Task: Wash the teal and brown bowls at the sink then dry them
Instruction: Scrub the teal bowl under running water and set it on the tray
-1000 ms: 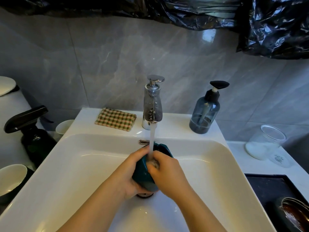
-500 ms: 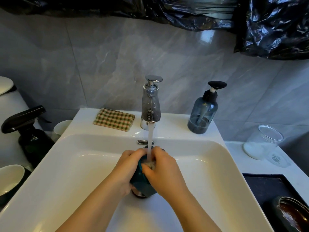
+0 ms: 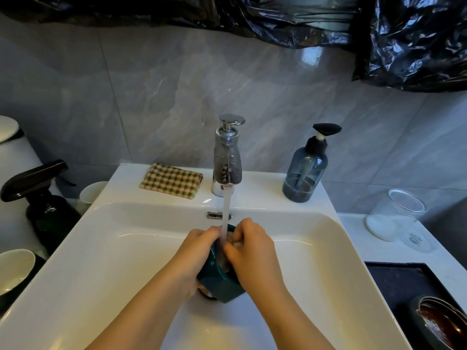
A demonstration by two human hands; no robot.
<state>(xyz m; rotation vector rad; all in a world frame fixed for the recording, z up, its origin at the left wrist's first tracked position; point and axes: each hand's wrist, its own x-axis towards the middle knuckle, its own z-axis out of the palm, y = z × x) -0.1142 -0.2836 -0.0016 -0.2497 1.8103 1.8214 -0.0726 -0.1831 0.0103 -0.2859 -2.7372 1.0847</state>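
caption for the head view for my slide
The left hand and right hand grip the teal bowl under the running tap over the white sink; the brown bowl sits on the dark tray.

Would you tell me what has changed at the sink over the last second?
The right hand has slid its fingers round inside the teal bowl, which has turned slightly in the left hand, showing more of its outside. Nothing was let go. The water still runs; the brown bowl, checked cloth and soap bottle are unmoved.
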